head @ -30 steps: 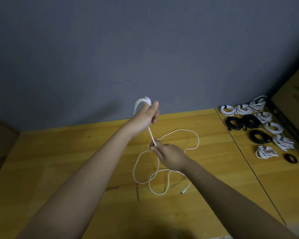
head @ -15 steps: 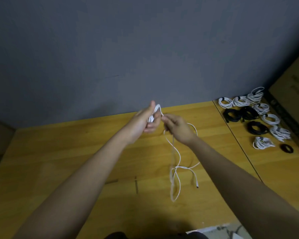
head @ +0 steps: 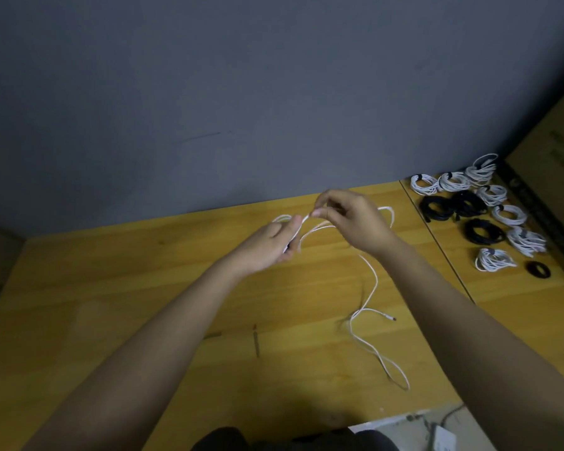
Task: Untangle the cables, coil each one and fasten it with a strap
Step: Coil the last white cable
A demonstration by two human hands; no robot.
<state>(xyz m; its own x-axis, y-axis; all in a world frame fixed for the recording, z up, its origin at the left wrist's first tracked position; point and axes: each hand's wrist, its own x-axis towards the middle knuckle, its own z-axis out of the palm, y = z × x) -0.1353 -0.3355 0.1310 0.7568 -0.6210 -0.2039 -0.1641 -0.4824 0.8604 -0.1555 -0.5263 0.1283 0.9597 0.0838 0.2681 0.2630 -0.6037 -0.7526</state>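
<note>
White cable (head: pixel 370 288) pinched by right hand (head: pixel 355 222), lifted higher; left hand (head: pixel 267 245) grips coil

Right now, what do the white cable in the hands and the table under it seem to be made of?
White cable: probably a plastic or rubber jacket, smooth; it bends in soft loops and ends in a small plug.
Table: looks like wood or wood-look laminate, yellow-brown with a matte finish; faint grain lines and plank seams show. Which of the two is not clear.
</note>
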